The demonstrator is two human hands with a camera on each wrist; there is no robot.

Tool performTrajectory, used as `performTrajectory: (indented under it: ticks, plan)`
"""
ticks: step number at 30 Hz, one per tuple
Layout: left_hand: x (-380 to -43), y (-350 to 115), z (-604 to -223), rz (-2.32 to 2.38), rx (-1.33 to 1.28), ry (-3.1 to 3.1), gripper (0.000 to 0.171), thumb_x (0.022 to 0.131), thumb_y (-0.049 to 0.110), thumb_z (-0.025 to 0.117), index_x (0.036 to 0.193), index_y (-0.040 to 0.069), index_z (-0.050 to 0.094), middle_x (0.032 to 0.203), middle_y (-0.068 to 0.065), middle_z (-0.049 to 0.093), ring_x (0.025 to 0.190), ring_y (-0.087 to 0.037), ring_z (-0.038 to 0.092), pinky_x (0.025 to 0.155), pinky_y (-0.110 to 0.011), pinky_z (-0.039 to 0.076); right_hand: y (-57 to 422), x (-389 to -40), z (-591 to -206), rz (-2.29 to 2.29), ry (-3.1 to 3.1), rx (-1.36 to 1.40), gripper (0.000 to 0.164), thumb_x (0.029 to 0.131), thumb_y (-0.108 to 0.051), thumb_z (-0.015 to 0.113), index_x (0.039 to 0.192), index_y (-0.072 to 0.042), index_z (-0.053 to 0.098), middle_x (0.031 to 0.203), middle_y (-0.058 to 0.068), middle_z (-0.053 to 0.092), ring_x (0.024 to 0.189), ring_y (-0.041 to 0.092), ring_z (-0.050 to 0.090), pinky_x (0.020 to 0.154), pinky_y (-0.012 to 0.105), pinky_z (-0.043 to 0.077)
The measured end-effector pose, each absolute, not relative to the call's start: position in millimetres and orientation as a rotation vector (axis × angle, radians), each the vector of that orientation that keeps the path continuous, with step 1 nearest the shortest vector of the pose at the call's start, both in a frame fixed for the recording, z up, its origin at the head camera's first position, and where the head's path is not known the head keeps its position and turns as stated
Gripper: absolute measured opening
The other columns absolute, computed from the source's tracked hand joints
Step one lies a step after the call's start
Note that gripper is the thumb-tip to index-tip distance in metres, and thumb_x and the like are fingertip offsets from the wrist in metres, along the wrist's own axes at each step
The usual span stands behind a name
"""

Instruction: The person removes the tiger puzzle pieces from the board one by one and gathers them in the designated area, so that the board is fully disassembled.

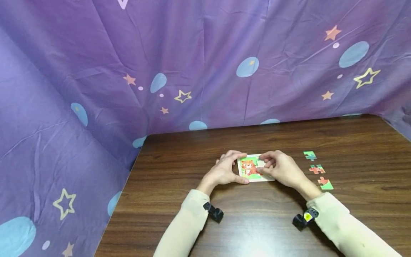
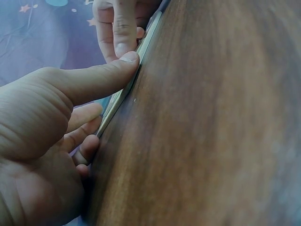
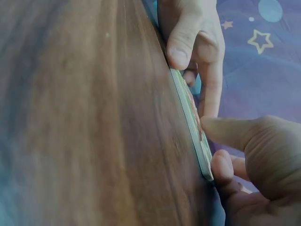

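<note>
A small jigsaw puzzle board (image 1: 248, 167) with a pale border and a picture of an orange tiger on green lies flat on the table. My left hand (image 1: 224, 169) holds its left side, thumb at the near edge and index finger at the far edge. From the right, my right hand (image 1: 282, 169) reaches over the board, its thumb and bent fingers around a puzzle piece (image 1: 258, 161), mostly hidden under them. A pale bare patch of the board shows beside these fingers. In the right wrist view, the right thumb (image 3: 230, 132) touches the board's top.
Three loose puzzle pieces lie to the right of the board: a green and teal one (image 1: 310, 155), an orange and green one (image 1: 317, 169) and a red and green one (image 1: 325, 183). Purple patterned cloth (image 1: 205, 64) hangs behind the brown wooden table (image 1: 179, 157).
</note>
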State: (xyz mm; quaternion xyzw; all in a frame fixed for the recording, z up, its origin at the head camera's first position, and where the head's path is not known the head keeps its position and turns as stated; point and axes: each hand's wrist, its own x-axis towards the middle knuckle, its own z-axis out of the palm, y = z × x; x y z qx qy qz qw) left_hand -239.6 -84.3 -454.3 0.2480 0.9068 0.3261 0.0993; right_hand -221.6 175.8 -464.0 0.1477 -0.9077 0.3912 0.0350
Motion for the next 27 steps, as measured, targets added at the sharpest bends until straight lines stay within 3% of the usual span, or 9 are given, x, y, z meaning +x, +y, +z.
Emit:
performTrajectory:
  ticks: [8, 13, 18, 27]
  plan:
    - [-240.6, -85.7, -453.5, 1.008, 0.735, 2.661, 0.091, 0.082, 0.04, 0.102, 0.16, 0.024, 0.059, 0.163, 0.006, 0.052, 0.126, -0.015, 0.055, 0.118, -0.047, 0.039, 172.8, -221.2, -462.4, 1.141, -2.808, 0.419, 0.049, 0.089, -0.031, 0.097, 0.125, -0.004, 0.079, 0.096, 0.003, 0.068, 0.086, 0.014, 0.064, 0.078, 0.031, 0.051]
    - [-242.0, -87.9, -455.2, 1.097, 0.761, 2.647, 0.059, 0.094, 0.031, 0.092, 0.147, 0.016, 0.07, 0.157, 0.004, 0.06, 0.118, -0.014, 0.057, 0.105, -0.032, 0.044, 171.7, -221.0, -462.5, 1.152, -2.81, 0.431, 0.047, 0.088, -0.027, 0.097, 0.124, -0.003, 0.079, 0.096, 0.003, 0.069, 0.086, 0.015, 0.064, 0.078, 0.031, 0.051]
    - [-242.8, -88.5, -456.6, 1.245, 0.778, 2.598, 0.024, 0.105, 0.017, 0.078, 0.127, 0.007, 0.078, 0.152, -0.004, 0.066, 0.113, -0.021, 0.061, 0.097, -0.027, 0.046, 171.2, -221.1, -463.6, 1.168, -2.814, 0.429, 0.048, 0.087, -0.027, 0.098, 0.124, -0.004, 0.078, 0.098, 0.004, 0.069, 0.086, 0.015, 0.065, 0.078, 0.029, 0.052]
    - [-245.7, -86.0, -455.4, 1.25, 0.785, 2.635, 0.011, 0.104, 0.011, 0.077, 0.113, 0.006, 0.08, 0.149, -0.005, 0.069, 0.108, -0.02, 0.062, 0.093, -0.025, 0.046, 171.5, -223.8, -461.6, 1.165, -2.836, 0.433, 0.051, 0.087, -0.027, 0.097, 0.126, -0.004, 0.077, 0.099, 0.005, 0.069, 0.088, 0.016, 0.064, 0.079, 0.03, 0.051]
